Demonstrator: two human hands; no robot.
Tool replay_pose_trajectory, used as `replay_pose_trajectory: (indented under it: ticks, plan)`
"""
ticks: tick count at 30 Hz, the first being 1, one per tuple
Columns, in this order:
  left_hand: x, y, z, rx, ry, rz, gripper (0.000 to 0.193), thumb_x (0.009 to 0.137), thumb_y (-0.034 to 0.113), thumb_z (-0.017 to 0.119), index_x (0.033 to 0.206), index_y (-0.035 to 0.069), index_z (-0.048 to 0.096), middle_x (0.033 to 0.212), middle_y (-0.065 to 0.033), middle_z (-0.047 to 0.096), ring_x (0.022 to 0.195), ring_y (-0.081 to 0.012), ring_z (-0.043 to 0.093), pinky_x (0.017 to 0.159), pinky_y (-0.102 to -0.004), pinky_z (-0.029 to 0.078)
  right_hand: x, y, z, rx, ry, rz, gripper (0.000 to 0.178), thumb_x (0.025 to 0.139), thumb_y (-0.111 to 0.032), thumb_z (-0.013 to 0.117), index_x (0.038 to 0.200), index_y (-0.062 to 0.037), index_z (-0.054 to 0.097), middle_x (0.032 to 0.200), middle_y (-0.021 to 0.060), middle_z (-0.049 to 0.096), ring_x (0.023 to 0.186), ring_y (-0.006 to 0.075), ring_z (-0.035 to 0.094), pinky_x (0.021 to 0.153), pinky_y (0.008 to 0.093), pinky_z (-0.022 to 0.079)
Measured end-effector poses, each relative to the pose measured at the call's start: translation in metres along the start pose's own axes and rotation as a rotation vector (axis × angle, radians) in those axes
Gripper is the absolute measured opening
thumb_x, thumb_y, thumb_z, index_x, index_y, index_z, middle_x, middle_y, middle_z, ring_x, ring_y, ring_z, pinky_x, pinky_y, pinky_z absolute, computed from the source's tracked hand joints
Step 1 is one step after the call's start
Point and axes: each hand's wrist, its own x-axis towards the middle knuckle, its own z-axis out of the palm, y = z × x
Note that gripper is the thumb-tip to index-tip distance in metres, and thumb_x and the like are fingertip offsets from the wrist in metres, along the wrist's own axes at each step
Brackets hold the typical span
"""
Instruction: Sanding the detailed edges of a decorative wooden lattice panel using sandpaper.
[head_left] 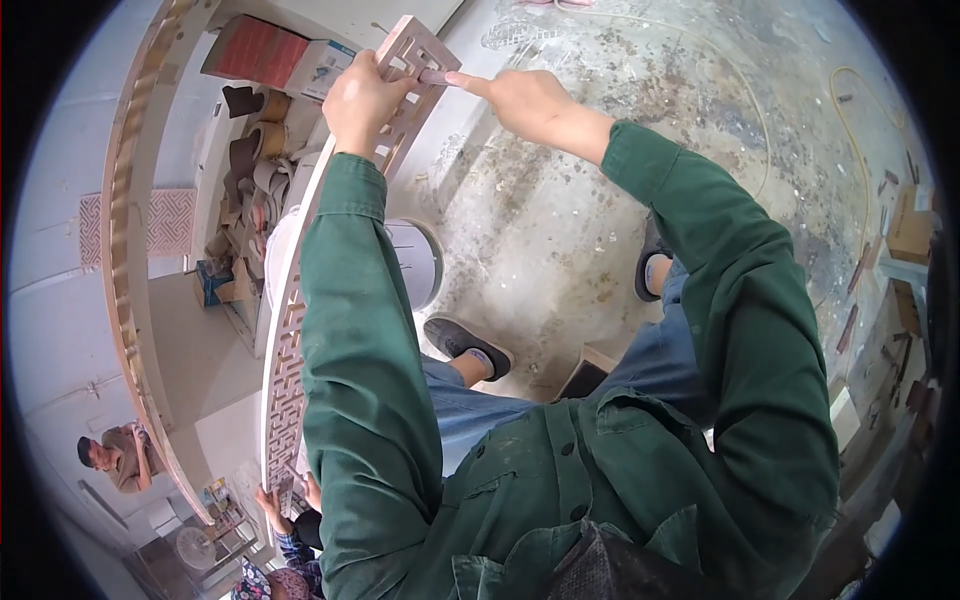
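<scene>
A long pale wooden lattice panel (285,350) with a carved fret pattern runs from the upper middle down to the lower left. My left hand (362,100) grips its upper part near the far end. My right hand (520,98) pinches a small grey strip (434,76) and presses it against the panel's top edge. Both arms wear green sleeves. At the panel's lower end, another person's hands (290,495) touch it.
A shelf (245,160) at the left holds rolls of brown sanding belts and a red box (255,50). A second curved wooden piece (125,250) stands left of it. A white bucket (415,260) sits on the stained concrete floor. Wood scraps lie at the right. Another person stands far left.
</scene>
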Motion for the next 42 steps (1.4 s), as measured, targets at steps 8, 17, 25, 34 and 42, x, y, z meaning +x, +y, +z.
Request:
replay_pose_trajectory:
  ticks: [8,17,25,34,42]
  plan:
    - [0.002,0.002,0.000,-0.006,-0.068,-0.026,0.042,0.069,0.043,0.073,0.091,0.009,0.062,0.076,-0.0042,0.070,0.073,-0.0199,0.068,0.068,-0.0337,0.050,0.025,-0.026,0.003,-0.095,-0.006,0.021,0.051,0.088,-0.007,0.043,0.138,-0.0015,0.038,0.079,0.0140,0.066,0.069,0.0315,0.066,0.058,0.0430,0.053]
    - [0.004,0.012,0.000,0.001,-0.050,-0.043,0.038,0.064,0.043,0.074,0.085,0.011,0.066,0.068,-0.0030,0.068,0.071,-0.0193,0.068,0.065,-0.0334,0.050,0.049,-0.030,0.007,-0.089,0.029,0.057,0.031,0.083,-0.010,0.053,0.108,0.0074,0.056,0.084,0.0142,0.069,0.076,0.0280,0.069,0.060,0.0391,0.055]
    - [-0.001,0.000,-0.008,-0.014,-0.063,-0.090,0.038,0.066,0.043,0.073,0.086,0.012,0.066,0.069,-0.0026,0.069,0.073,-0.0193,0.068,0.067,-0.0341,0.050,0.036,-0.043,0.006,-0.179,-0.035,0.042,0.030,0.083,-0.009,0.054,0.107,0.0080,0.059,0.087,0.0126,0.070,0.081,0.0275,0.070,0.062,0.0388,0.056]
    - [0.002,-0.005,-0.007,-0.018,-0.118,-0.147,0.038,0.067,0.044,0.072,0.086,0.013,0.066,0.071,-0.0025,0.069,0.075,-0.0199,0.068,0.068,-0.0342,0.050,0.028,-0.051,0.013,-0.213,-0.053,0.017,0.050,0.083,-0.010,0.054,0.126,0.0127,0.044,0.091,0.0186,0.069,0.080,0.0291,0.069,0.057,0.0435,0.055]
    - [0.004,0.016,0.002,0.047,-0.030,-0.048,0.038,0.066,0.044,0.073,0.086,0.012,0.066,0.067,-0.0005,0.068,0.072,-0.0189,0.068,0.067,-0.0334,0.049,0.054,-0.038,0.017,-0.255,0.000,0.104,0.027,0.083,-0.009,0.052,0.104,0.0069,0.055,0.083,0.0195,0.068,0.076,0.0278,0.070,0.061,0.0389,0.056]
